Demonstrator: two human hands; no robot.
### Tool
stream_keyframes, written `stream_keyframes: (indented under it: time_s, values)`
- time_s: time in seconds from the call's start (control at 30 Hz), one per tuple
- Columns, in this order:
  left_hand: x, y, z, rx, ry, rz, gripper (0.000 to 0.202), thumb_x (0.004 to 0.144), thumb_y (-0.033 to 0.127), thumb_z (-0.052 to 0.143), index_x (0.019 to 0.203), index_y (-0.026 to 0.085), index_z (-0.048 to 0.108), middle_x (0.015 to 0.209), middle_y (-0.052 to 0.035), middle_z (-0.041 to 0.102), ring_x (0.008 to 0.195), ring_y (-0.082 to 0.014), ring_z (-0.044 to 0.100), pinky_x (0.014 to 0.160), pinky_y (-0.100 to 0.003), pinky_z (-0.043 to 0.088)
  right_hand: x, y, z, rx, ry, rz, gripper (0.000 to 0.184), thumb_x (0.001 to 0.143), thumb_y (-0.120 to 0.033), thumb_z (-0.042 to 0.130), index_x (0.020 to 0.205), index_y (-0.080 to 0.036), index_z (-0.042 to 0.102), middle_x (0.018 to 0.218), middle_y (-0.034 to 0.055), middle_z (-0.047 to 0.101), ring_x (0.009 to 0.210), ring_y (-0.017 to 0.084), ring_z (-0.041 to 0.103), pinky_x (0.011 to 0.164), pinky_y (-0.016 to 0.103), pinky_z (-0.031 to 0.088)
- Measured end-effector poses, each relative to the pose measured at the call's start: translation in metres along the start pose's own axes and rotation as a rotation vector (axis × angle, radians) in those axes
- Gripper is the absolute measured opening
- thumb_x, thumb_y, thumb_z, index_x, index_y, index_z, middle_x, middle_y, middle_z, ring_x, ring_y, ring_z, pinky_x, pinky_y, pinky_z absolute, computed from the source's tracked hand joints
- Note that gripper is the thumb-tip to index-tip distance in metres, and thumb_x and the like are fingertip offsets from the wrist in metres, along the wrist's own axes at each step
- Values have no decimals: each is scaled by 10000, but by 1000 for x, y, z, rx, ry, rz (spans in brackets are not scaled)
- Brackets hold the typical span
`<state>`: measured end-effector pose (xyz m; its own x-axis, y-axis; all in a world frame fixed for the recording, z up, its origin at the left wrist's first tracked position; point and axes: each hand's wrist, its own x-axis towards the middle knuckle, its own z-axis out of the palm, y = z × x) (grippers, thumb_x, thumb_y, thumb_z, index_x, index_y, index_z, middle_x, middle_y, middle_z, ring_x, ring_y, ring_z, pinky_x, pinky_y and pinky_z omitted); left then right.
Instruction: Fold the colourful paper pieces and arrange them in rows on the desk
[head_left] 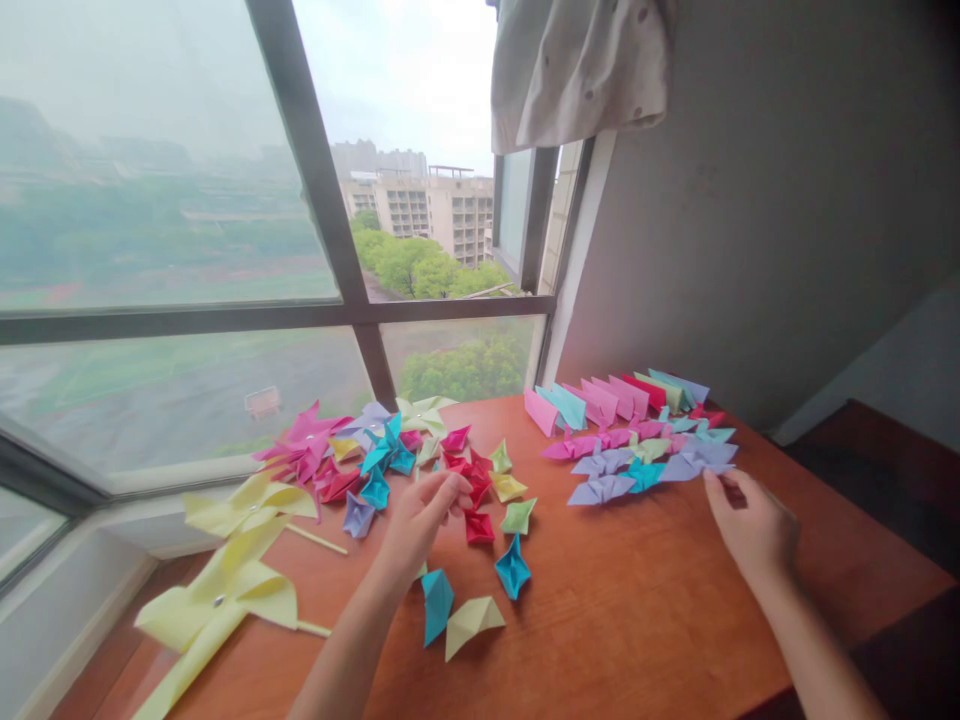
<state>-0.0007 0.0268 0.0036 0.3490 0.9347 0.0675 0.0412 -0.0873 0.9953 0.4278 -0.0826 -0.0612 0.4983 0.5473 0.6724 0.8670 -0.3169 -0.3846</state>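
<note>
My right hand (754, 525) has its thumb and fingertips pinched at the wing of a lavender paper crane (697, 459), at the right end of the front row of cranes. Beside it lie a blue crane (646, 474) and another lavender crane (601, 489). My left hand (424, 512) is curled with its fingers together, over the folded paper pieces. Its fingertips overlap a red folded paper piece (477, 474); whether they hold anything is hidden. Just below is a red paper boat (480, 527), and a blue paper boat (513, 567) lies closer to me.
Upright folded papers (600, 400) line the back right of the wooden table (600, 620). Yellow paper pinwheels (219, 602) on sticks lie at left, a magenta pinwheel (304, 443) behind. A window (360, 312) borders the table; a curtain (577, 70) hangs above.
</note>
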Motion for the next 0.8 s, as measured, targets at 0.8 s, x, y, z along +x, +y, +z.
stream_keyframes:
  time_s: [0.8]
  values:
    - [0, 6, 0, 9, 15, -34, 405, 810, 555, 634, 794, 155, 697, 714, -47, 672, 636, -154, 563, 547, -226, 396, 0, 32, 36, -3, -218, 76, 353, 830, -478, 486, 886, -200, 696, 798, 92, 738, 698, 230, 682, 589, 307, 451]
